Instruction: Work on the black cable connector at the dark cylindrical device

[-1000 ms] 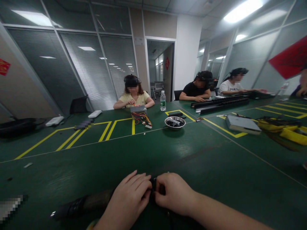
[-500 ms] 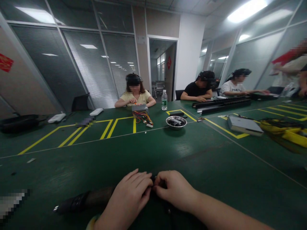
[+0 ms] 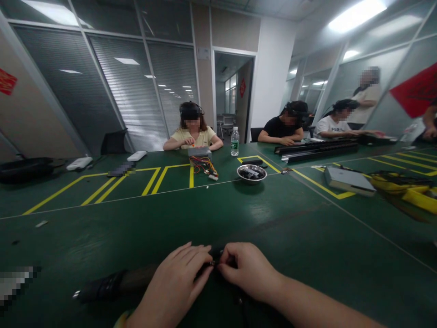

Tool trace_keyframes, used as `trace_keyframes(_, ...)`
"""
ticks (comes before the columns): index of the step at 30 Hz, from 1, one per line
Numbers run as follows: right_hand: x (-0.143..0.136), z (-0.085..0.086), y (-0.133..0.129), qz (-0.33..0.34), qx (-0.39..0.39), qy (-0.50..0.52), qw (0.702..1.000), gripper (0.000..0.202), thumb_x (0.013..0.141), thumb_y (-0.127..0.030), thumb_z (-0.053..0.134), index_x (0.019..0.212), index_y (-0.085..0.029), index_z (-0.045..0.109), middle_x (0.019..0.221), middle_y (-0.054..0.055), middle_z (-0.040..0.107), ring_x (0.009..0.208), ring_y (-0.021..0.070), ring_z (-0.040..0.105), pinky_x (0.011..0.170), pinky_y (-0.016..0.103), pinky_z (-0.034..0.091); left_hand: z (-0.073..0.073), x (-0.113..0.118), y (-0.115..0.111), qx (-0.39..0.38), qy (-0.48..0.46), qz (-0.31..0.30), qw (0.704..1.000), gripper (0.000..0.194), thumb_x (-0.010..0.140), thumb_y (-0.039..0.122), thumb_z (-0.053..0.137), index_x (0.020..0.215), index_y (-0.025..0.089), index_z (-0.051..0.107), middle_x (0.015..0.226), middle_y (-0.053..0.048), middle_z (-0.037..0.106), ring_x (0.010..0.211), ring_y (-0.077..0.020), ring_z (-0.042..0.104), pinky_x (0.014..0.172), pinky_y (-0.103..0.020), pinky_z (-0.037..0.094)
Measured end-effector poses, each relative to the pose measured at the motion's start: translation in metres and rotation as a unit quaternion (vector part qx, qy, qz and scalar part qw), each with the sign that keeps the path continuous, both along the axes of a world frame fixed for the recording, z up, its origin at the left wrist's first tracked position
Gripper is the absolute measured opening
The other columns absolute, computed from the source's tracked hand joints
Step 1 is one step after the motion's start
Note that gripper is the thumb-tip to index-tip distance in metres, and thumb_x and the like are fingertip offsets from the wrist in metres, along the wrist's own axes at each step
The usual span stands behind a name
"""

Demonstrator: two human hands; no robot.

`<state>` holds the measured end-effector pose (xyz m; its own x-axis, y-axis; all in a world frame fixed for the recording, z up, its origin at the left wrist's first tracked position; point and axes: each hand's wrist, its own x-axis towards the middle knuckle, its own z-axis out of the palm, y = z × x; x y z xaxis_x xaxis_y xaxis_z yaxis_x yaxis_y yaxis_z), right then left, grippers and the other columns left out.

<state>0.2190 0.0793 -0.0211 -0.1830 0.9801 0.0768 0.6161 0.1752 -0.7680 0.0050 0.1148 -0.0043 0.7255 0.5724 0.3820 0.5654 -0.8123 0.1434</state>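
Note:
A dark electric screwdriver (image 3: 136, 279) lies across the near table, its black nose and silver tip pointing left. My left hand (image 3: 179, 275) is closed over its right part, fingers laid across the top and thumb below. Just beside those fingertips, my right hand (image 3: 244, 264) pinches thumb against forefinger at the tool's right end. A tiny shiny piece shows between the two hands, but its kind is too small to tell. Below my right hand, a thin dark cord-like shape (image 3: 241, 301) is hard to make out.
A metal bowl (image 3: 251, 175) of dark parts stands ahead, near a water bottle (image 3: 235, 142) and a power supply with coloured wires (image 3: 201, 157). A flat grey box (image 3: 348, 180) and yellow items (image 3: 419, 196) lie right. Several people sit across the green table (image 3: 136, 237).
My left hand has drawn slightly left, widening the gap at the fingertips and baring the tiny shiny piece. My right hand is nearly still. In the background, a standing person and a red sheet have shifted.

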Motion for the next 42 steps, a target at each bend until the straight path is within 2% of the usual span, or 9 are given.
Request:
trace_keyframes(4, 0.0012, 0.0017, -0.0006, 0.005, 0.005, -0.005, 1.0, 0.007, 0.083, -0.027, 0.064, 0.08, -0.021, 0.066, 0.074, -0.003, 0.068, 0.066, 0.0114, 0.06, 0.059, 0.02, 0.037, 0.0009, -0.0013, 0.0005, 0.001, 0.001, 0.01, 1.0, 0.023, 0.091, 0.027, 0.059, 0.114, 0.028, 0.063, 0.118, 0.0, 0.07, 0.108, -0.0245, 0.066, 0.101, -0.051, 0.05)
trace_keyframes(14, 0.001, 0.004, -0.0002, 0.005, -0.01, -0.014, 1.0, 0.008, 0.084, -0.028, 0.064, 0.082, -0.021, 0.067, 0.077, -0.002, 0.068, 0.068, 0.0121, 0.06, 0.059, 0.021, 0.038, 0.0018, -0.0012, 0.0016, -0.029, -0.004, 0.0, 1.0, 0.017, 0.091, 0.029, 0.058, 0.106, 0.027, 0.065, 0.118, 0.0, 0.069, 0.107, -0.023, 0.066, 0.104, -0.049, 0.047)
trace_keyframes(36, 0.0003, 0.0074, -0.0015, 0.004, -0.025, 0.0, 1.0, 0.007, 0.083, -0.025, 0.064, 0.08, -0.018, 0.064, 0.073, -0.002, 0.066, 0.065, 0.0109, 0.058, 0.057, 0.021, 0.038, 0.0001, -0.0013, -0.0001, -0.02, -0.011, 0.002, 1.0, 0.021, 0.089, 0.026, 0.058, 0.108, 0.024, 0.067, 0.118, -0.003, 0.07, 0.107, -0.0248, 0.066, 0.101, -0.049, 0.049)
trace_keyframes(42, -0.0005, 0.0079, -0.0014, 0.003, -0.029, -0.007, 1.0, 0.008, 0.083, -0.026, 0.064, 0.081, -0.018, 0.066, 0.073, -0.002, 0.065, 0.064, 0.0108, 0.057, 0.057, 0.02, 0.037, -0.0025, -0.0028, 0.0007, -0.017, -0.004, -0.002, 1.0, 0.021, 0.093, 0.027, 0.054, 0.109, 0.025, 0.067, 0.121, -0.003, 0.069, 0.109, -0.0241, 0.066, 0.101, -0.047, 0.049)
